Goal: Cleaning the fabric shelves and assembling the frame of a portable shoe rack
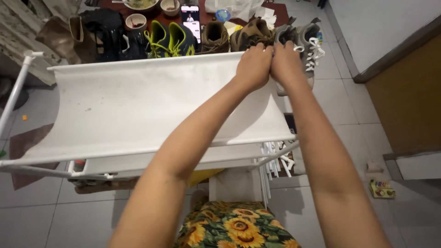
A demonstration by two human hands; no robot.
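Note:
A white fabric shelf panel (138, 101) sags between white rack tubes and fills the middle of the view. Both my arms reach forward over it. My left hand (254, 66) and my right hand (285, 64) are side by side at the panel's far right corner, fingers curled and pinched on the fabric edge there. What the fingertips grip is hidden behind the knuckles. A grey sneaker with white laces (310, 43) sits just beyond the hands.
A row of shoes lies past the panel: green-yellow ones (171, 40), brown ones (239, 36), black boots (103, 34). Bowls (136, 21) and a lit phone (191, 19) rest on a dark red surface. Loose white tubes (272, 160) lean below. Sunflower-print cloth (234, 227) is near me.

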